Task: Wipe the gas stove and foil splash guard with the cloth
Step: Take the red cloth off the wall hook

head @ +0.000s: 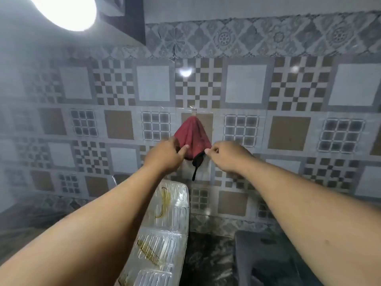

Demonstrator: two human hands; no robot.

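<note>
A dark red cloth (192,134) with a black edge hangs from a small hook on the tiled wall. My left hand (165,155) grips its lower left side, thumb pressed on the fabric. At the cloth's lower right corner, my right hand (226,154) pinches the black edge between fingertips. Below my left forearm stands the foil splash guard (165,230), silvery and ribbed, with yellowish greasy stains. The gas stove is out of sight.
Patterned grey and brown tiles (288,131) cover the wall ahead. A bright lamp (66,9) glares at the top left. Down at the bottom right, a dark mottled countertop (208,256) holds a grey object (261,263). The left side is hazy.
</note>
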